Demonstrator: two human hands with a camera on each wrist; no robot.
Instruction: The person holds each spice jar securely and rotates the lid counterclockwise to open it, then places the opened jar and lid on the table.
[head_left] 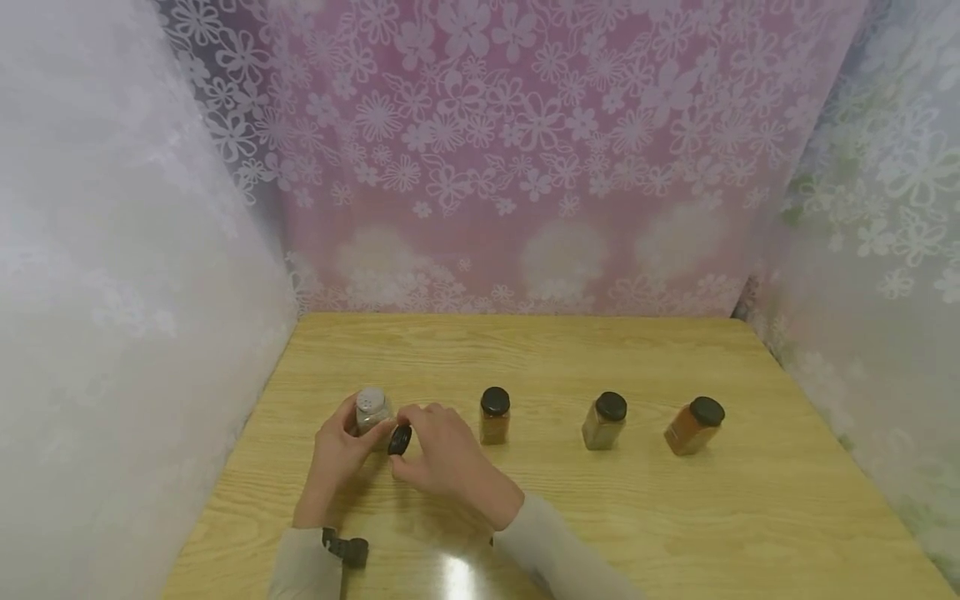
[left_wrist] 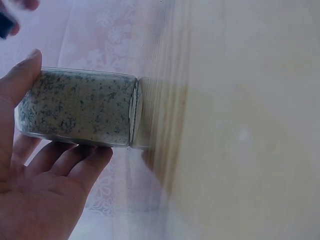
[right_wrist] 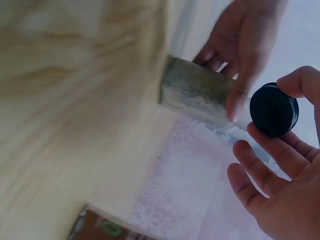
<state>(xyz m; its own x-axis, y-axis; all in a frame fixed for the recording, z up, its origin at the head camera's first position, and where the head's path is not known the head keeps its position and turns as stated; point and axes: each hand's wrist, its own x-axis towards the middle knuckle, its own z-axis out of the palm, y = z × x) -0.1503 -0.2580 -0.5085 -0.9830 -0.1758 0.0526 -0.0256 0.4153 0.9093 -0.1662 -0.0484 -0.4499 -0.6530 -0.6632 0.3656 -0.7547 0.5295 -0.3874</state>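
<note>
Wooden table (head_left: 570, 500) under everything; speckled jar (head_left: 371, 412) upright near its left end, steadied by left hand (head_left: 335, 457) curled round its side. Black cap (head_left: 400, 439) off, pinched just beside the jar by right hand (head_left: 448, 463), presumably to bare the shaker top. Three capped jars (head_left: 604, 421) lined up rightward.

spice jar (head_left: 371, 412): upright on table, uncapped, speckled grey | black cap (head_left: 400, 439): off, just right

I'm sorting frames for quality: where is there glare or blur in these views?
Head view: sharp, with a bright glare patch on the table near the sleeves. Left wrist view: jar crisp, tabletop washed out. Right wrist view: wood smeared, black cap fairly clear.
</note>
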